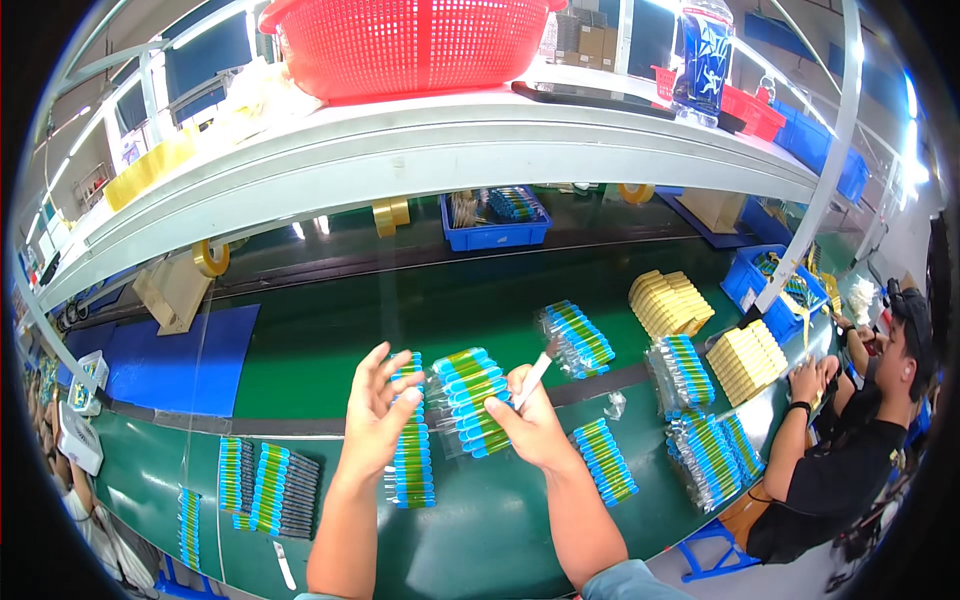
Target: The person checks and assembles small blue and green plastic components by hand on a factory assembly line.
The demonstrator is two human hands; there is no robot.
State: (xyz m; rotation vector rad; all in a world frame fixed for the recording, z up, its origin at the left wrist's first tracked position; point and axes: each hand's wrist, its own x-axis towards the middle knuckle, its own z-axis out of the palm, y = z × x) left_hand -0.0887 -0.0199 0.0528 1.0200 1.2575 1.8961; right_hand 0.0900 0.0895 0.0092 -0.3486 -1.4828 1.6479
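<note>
Pinched in the right hand: a clear packet of blue-green tubes and a white strip; left hand spread beside it above the green conveyor belt.

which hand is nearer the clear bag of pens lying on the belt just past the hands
Right. The right hand sits just below that bag of pens; the left hand is farther off to its left.

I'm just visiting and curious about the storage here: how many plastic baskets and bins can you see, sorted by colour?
Red baskets: 3, the big one on the upper shelf, two smaller to the right.
Blue bins: 3, one behind the belt, one right of the belt, one on the upper shelf.
Total: 6
</note>
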